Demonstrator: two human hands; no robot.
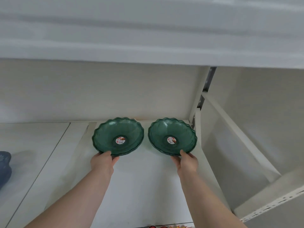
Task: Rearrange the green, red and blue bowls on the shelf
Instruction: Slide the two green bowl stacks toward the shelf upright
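Note:
Two stacks of translucent green bowls with scalloped rims sit side by side at the back of the white shelf (134, 178). My left hand (103, 160) grips the near rim of the left green stack (113, 130), thumb over the edge. My right hand (187, 160) grips the near rim of the right green stack (174, 129) the same way. Each top bowl has a round sticker in its centre. A blue bowl stack (5, 167) shows partly at the far left edge. No red bowl is in view.
A white shelf board overhead spans the top of the view. A vertical divider (195, 102) stands just right of the right stack, with another shelf bay beyond it. A perforated metal rail (271, 204) runs along the lower right. Red and yellow label bits show at the bottom edge.

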